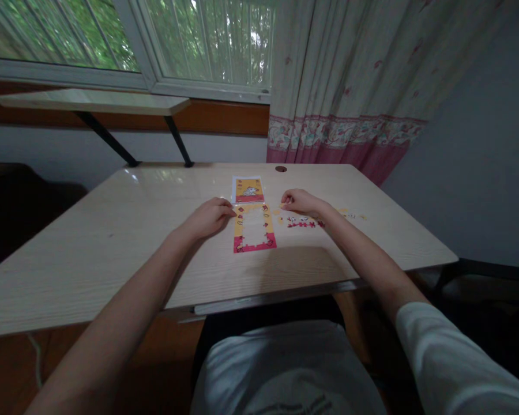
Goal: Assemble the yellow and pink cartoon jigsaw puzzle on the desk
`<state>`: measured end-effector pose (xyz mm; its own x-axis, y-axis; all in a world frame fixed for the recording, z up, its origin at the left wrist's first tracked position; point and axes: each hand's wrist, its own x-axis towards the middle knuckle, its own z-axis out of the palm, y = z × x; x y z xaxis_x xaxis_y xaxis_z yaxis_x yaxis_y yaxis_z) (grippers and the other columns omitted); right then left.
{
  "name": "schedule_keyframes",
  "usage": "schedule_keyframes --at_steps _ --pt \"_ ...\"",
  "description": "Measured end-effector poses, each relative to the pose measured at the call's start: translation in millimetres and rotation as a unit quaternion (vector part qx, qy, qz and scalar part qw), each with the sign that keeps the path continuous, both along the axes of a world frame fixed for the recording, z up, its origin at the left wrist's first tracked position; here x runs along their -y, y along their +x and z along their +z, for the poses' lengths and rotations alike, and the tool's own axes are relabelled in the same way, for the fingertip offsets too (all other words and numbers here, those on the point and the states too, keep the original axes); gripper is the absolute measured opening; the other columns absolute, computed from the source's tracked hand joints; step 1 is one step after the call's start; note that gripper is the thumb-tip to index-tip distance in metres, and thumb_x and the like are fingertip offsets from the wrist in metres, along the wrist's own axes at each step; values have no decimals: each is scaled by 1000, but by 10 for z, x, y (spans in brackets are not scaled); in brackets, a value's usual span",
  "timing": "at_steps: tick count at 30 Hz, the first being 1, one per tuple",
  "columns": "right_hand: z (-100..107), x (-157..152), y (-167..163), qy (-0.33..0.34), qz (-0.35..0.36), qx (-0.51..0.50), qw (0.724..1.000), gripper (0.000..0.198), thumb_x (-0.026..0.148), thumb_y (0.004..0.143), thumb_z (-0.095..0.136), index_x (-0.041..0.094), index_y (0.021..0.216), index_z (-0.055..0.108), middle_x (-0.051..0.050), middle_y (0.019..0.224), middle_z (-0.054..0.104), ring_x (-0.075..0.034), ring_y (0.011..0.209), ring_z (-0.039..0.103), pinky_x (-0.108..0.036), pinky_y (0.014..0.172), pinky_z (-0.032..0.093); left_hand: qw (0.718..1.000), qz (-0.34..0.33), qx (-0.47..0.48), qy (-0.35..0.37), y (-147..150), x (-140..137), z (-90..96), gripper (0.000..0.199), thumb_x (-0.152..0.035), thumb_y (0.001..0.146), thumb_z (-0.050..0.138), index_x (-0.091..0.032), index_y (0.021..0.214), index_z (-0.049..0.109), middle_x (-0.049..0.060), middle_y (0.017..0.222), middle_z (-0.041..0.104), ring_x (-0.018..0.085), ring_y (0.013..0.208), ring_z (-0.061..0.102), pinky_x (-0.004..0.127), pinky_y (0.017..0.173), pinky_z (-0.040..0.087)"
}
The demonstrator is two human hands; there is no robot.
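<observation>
Puzzle frame point(255, 248), left hand point(211, 217) at left edge

Left grip point(211, 217) curled, knuckles up; right grip point(301, 202) pinched.

Yellow-and-red puzzle frame point(256, 246) flat, pale centre showing; picture card point(249, 191) just beyond; loose pieces point(303, 225) at right.

Upper garment: from my remote station I identify a pale shirt point(277, 369), its cloth softly creased. Front marking: dark printed lettering point(307, 406), too blurred for me to read. Right sleeve point(450, 346): pale, loose, short, ending near the elbow. Left hand point(208, 219) and right hand point(303, 202): bare. Lower garment: I observe dark legwear point(272, 314), its cut hidden in shadow.
</observation>
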<state>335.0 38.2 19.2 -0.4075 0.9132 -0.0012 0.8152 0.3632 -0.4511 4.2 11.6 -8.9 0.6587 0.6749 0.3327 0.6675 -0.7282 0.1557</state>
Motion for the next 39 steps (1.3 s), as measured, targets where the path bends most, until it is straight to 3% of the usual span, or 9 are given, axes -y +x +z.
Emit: schedule_keyframes --at_steps 5,9,13,18,23,28,34,39 --pt "-43 20 -3 -26 -24 -92 995 9 15 75 70 13 84 68 -4 78 68 -12 68 57 -23 64 42 1000 -1 2 7 12 6 12 34 -14 88 47 -19 99 80 12 107 72 25 100 65 41 91 54" --pt "-61 42 -32 -56 -59 -211 974 10 17 76 68 14 86 66 -3 73 66 -10 62 54 -22 58 41 1000 -7 -4 16 10 0 19 34 -14 88 47 -18 98 79 12 106 72 25 98 66 41 89 55" --pt "7 51 -70 -42 -58 -308 949 10 19 75 71 15 83 65 -5 79 69 -12 71 61 -24 66 48 1000 -9 -17 24 11 7 27 34 -13 88 48 -18 100 79 12 107 72 24 98 66 40 89 55" --pt "67 56 -101 -41 -58 -350 934 10 18 75 73 16 80 65 -5 80 70 -13 73 63 -28 75 51 999 -4 -17 31 11 20 34 34 -12 88 48 -17 99 79 13 107 72 25 99 66 38 88 54" --pt "-9 79 -228 -56 -52 -340 937 10 14 74 72 14 83 69 -4 78 70 -12 70 61 -25 70 49 999 -11 -15 28 10 17 30 35 -11 88 48 -18 100 79 12 107 72 24 98 66 37 88 54" --pt "-135 61 -568 -88 -21 -296 951 9 15 75 72 12 84 72 -2 70 68 -10 63 58 -23 62 45 1000 -13 -5 18 18 12 23 35 -11 88 49 -21 103 80 11 111 71 23 100 65 38 90 54" --pt "-147 59 -955 -54 -15 -195 979 12 19 78 73 12 86 77 -3 74 71 -10 66 59 -22 64 43 1000 -5 -18 6 10 5 15 36 -12 87 50 -22 102 80 10 112 70 24 102 64 40 93 53" --pt "-92 103 -1061 -42 -16 -143 989 13 19 79 74 13 88 80 -5 81 75 -12 73 64 -22 68 44 1000 2 -17 0 21 38 43 38 -13 87 48 -23 103 80 10 110 71 24 102 64 40 94 53"
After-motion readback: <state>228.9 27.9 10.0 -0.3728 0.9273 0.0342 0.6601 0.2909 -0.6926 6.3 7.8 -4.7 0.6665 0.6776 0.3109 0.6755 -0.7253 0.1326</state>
